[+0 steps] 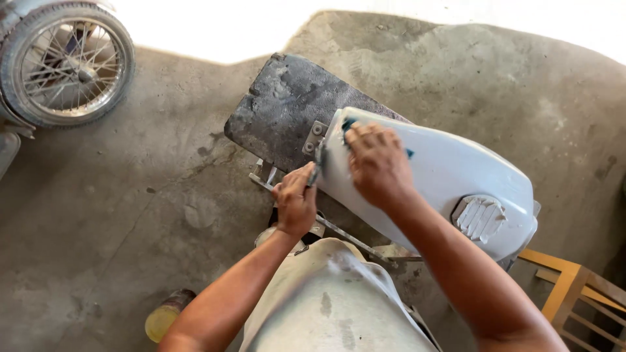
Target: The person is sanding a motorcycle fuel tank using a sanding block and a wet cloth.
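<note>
pale grey glossy motorcycle fuel tank (450, 176) propped over dark worn seat pad (287, 107); right hand (377, 163) flat, pressing blue sanding pad (349, 124); left hand (295, 202) gripping tank's front edge. sanding step, judged; needs steady strokes.

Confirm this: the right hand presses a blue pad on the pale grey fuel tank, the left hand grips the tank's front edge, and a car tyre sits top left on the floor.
Not quite. At top left it is a spoked wheel, not a car tyre. The head view shows the rest as stated: right hand on the blue pad atop the fuel tank, left hand at its front edge.
</note>
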